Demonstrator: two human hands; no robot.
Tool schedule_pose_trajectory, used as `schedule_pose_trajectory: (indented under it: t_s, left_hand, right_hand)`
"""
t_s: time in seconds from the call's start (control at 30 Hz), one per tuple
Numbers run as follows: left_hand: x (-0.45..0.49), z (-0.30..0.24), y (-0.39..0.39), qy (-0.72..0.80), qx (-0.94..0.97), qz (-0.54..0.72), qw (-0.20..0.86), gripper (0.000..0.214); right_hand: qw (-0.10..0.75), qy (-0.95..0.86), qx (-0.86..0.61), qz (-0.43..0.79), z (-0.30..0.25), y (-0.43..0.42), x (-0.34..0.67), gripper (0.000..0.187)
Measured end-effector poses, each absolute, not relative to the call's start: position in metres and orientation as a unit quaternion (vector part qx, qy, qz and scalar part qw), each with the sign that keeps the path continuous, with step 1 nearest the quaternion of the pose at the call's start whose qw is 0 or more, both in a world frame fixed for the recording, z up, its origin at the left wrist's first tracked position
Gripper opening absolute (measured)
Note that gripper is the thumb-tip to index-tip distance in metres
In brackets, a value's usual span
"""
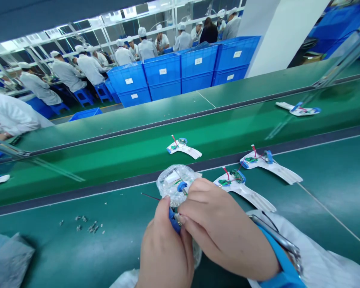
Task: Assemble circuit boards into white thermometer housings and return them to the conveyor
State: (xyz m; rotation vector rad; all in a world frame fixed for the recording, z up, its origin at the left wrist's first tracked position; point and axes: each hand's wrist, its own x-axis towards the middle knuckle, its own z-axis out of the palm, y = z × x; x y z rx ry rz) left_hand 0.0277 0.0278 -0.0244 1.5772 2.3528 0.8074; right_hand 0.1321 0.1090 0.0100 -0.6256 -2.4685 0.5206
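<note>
Left hand [166,244]: pinching a small blue part [174,221] between thumb and fingers, holding it just below the clear bag [168,176]
Right hand [225,228]: bending its fingertips against the part; whether they are pinching anything, I cannot tell
Thin wire [150,196]: sticking out past the left thumb, possibly risking a snag if it is catching on the bag
White housing [256,197]: lying beside the right hand, perhaps risking a knock if the wrist is swinging outward

Across from you, blue boxes [165,62] stand in stacks beside a white pillar [288,32]; blue stools [84,97] are to their left.
</note>
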Motion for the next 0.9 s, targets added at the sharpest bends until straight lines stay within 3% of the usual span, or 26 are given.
schedule_pose_trajectory:
  t_s: [0.17,0.37,0.5,0.63,0.73,0.9]
  left_hand:
    - [0.03,-0.033,0.027,0.802,0.553,0.225,-0.012,0.037]
    - [0.035,-0.037,0.026,0.792,0.568,0.201,-0.1,0.039]
    - [0.024,-0.035,0.03,0.785,0.58,0.216,-0.008,0.039]
    - [0.006,-0.023,0.038,0.764,0.58,0.229,0.167,0.052]
    - [-0.004,-0.012,0.04,0.782,0.537,0.259,0.183,0.066]
    - [-0.008,-0.002,0.037,0.801,0.492,0.277,0.2,0.069]
  right_hand:
    - [0.303,-0.895,-0.295,0.139,0.005,0.093,0.124,0.028]
    - [0.316,-0.88,-0.315,0.16,0.004,0.084,0.122,0.024]
    - [0.289,-0.89,-0.303,0.179,0.005,0.092,0.126,0.025]
    - [0.179,-0.909,-0.285,0.247,-0.002,0.137,0.117,0.024]
    - [0.149,-0.876,-0.394,0.236,-0.01,0.193,0.099,0.023]
    - [0.148,-0.819,-0.529,0.166,-0.027,0.281,0.094,0.027]
